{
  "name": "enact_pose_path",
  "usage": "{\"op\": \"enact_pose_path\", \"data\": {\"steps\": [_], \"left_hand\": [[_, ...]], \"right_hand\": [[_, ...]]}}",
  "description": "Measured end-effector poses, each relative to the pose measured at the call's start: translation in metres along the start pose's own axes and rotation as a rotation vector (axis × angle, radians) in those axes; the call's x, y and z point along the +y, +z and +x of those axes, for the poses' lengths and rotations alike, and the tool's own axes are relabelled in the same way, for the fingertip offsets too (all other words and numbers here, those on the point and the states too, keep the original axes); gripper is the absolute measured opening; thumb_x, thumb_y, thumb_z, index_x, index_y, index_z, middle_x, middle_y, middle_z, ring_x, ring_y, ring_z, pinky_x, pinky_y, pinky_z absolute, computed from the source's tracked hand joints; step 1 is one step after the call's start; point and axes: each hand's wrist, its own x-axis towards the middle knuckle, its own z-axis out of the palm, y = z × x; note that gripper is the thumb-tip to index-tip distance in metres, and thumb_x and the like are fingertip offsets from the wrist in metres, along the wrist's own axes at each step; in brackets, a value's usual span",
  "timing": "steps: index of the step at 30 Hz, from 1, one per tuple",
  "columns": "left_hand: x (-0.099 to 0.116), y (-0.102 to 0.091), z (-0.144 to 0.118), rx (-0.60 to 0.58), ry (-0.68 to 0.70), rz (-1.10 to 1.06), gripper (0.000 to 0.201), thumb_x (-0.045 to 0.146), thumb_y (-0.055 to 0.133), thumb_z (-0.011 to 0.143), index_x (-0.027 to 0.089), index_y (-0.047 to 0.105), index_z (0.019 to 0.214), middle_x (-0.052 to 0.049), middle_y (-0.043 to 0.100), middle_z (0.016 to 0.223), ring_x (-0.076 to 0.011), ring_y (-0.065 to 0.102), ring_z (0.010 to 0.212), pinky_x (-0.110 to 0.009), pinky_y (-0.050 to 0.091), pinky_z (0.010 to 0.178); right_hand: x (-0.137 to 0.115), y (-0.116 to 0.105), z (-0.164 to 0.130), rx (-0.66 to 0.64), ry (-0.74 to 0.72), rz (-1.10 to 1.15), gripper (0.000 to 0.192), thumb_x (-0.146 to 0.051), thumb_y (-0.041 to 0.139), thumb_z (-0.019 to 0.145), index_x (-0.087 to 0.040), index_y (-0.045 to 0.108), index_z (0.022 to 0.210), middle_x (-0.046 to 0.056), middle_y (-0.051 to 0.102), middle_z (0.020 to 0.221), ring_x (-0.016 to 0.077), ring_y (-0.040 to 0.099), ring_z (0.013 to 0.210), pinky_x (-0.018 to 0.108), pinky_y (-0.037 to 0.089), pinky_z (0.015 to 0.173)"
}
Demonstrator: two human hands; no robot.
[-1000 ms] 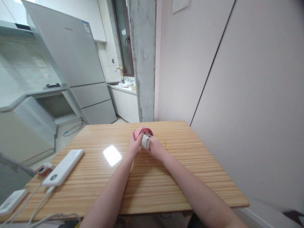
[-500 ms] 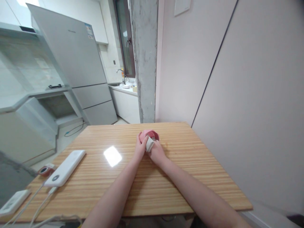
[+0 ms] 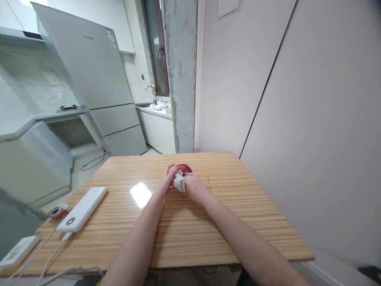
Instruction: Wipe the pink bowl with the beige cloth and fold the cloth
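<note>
A pink bowl [image 3: 185, 167] is between my hands over the far middle of the wooden table [image 3: 125, 226], its hollow side tilted toward me. My left hand [image 3: 168, 177] grips its left side, fingers curled round the rim. My right hand [image 3: 194, 187] is closed on a crumpled whitish cloth [image 3: 179, 182], pressed at the bowl's opening. Part of the cloth hangs out on the near side. My right fingertips are hidden by the cloth and the bowl.
On the table's left lie a white power bank [image 3: 81, 210] with cables, a small orange-brown object [image 3: 57, 213] and a white power strip [image 3: 19, 251]. A wall [image 3: 285, 131] runs along the right. Beyond stand a concrete pillar [image 3: 183, 79] and a fridge [image 3: 86, 71].
Both hands have shifted slightly left with the bowl and cloth. The bowl has turned so more of its inside faces me, and more of the cloth shows.
</note>
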Motion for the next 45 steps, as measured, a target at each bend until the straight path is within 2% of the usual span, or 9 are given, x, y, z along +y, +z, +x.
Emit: {"op": "enact_pose_path", "data": {"steps": [6, 11, 15, 21, 26, 31, 34, 40, 45], "left_hand": [[-0.019, 0.028, -0.012, -0.032, -0.032, -0.104, 0.051, 0.052, 0.059, 0.079, 0.019, 0.05, 0.116, -0.011, 0.065, 0.114, -0.0202, 0.062, 0.105, -0.032, 0.049, 0.09], [-0.016, 0.022, -0.008, 0.037, -0.014, 0.019, 0.05, 0.055, 0.057, 0.077, 0.017, 0.052, 0.108, -0.011, 0.065, 0.107, -0.0212, 0.062, 0.102, -0.034, 0.049, 0.087], [-0.005, 0.008, 0.003, 0.052, 0.009, 0.021, 0.054, 0.058, 0.055, 0.076, 0.015, 0.053, 0.108, -0.011, 0.064, 0.111, -0.0208, 0.062, 0.101, -0.032, 0.05, 0.084], [-0.014, 0.013, 0.003, 0.03, 0.025, 0.005, 0.059, 0.052, 0.063, 0.073, 0.016, 0.049, 0.117, -0.011, 0.064, 0.11, -0.0203, 0.062, 0.099, -0.033, 0.049, 0.087], [-0.021, 0.023, -0.009, 0.045, 0.029, -0.16, 0.052, 0.043, 0.062, 0.076, 0.018, 0.048, 0.119, -0.011, 0.064, 0.114, -0.02, 0.063, 0.1, -0.033, 0.05, 0.087], [-0.007, 0.006, 0.001, 0.102, 0.046, 0.078, 0.045, 0.046, 0.066, 0.072, 0.013, 0.061, 0.102, -0.01, 0.068, 0.097, -0.0229, 0.063, 0.095, -0.033, 0.05, 0.084], [-0.001, 0.001, 0.005, 0.121, -0.007, 0.122, 0.054, 0.044, 0.073, 0.065, 0.012, 0.059, 0.107, -0.009, 0.068, 0.093, -0.0228, 0.064, 0.091, -0.033, 0.051, 0.08], [-0.009, 0.023, -0.012, 0.096, -0.005, -0.087, 0.083, 0.041, 0.077, 0.066, 0.019, 0.037, 0.135, -0.015, 0.057, 0.126, -0.0215, 0.06, 0.108, -0.031, 0.05, 0.089], [-0.005, 0.027, -0.017, 0.118, 0.033, -0.087, 0.07, 0.042, 0.07, 0.073, 0.018, 0.04, 0.132, -0.016, 0.055, 0.128, -0.0239, 0.057, 0.115, -0.035, 0.046, 0.097]], "right_hand": [[-0.002, 0.008, -0.002, 0.1, 0.26, -0.049, 0.02, -0.012, 0.054, 0.082, -0.012, 0.065, 0.099, 0.014, 0.067, 0.096, 0.0223, 0.058, 0.087, 0.033, 0.041, 0.081], [0.003, 0.003, 0.0, 0.05, 0.153, 0.047, 0.022, -0.016, 0.055, 0.084, -0.013, 0.065, 0.104, 0.01, 0.068, 0.095, 0.0207, 0.059, 0.087, 0.03, 0.041, 0.08], [0.002, -0.004, 0.001, 0.069, 0.055, 0.084, 0.024, -0.014, 0.051, 0.086, -0.018, 0.065, 0.105, 0.007, 0.069, 0.095, 0.0198, 0.058, 0.095, 0.034, 0.035, 0.092], [-0.003, 0.007, -0.004, 0.114, 0.194, -0.001, 0.021, -0.011, 0.046, 0.088, -0.016, 0.064, 0.099, 0.011, 0.067, 0.095, 0.0236, 0.053, 0.101, 0.039, 0.029, 0.092], [-0.001, 0.016, 0.0, 0.133, 0.119, 0.037, 0.024, -0.01, 0.052, 0.083, -0.014, 0.062, 0.104, 0.01, 0.067, 0.097, 0.0217, 0.054, 0.093, 0.037, 0.029, 0.089], [0.004, 0.009, 0.001, 0.104, 0.088, 0.039, 0.015, -0.012, 0.052, 0.085, -0.017, 0.063, 0.094, 0.007, 0.066, 0.093, 0.0189, 0.052, 0.095, 0.036, 0.029, 0.092], [0.01, 0.006, -0.002, 0.075, 0.154, -0.011, 0.018, -0.009, 0.049, 0.087, -0.018, 0.064, 0.091, 0.007, 0.067, 0.093, 0.0208, 0.05, 0.101, 0.039, 0.031, 0.092], [0.016, 0.018, -0.005, 0.106, 0.101, 0.15, 0.037, -0.006, 0.048, 0.084, -0.017, 0.06, 0.117, 0.01, 0.063, 0.115, 0.021, 0.047, 0.115, 0.033, 0.039, 0.099], [0.017, 0.024, 0.001, 0.183, 0.054, 0.307, 0.048, 0.0, 0.049, 0.078, -0.016, 0.056, 0.123, 0.011, 0.061, 0.121, 0.0208, 0.05, 0.118, 0.035, 0.039, 0.103]]}}
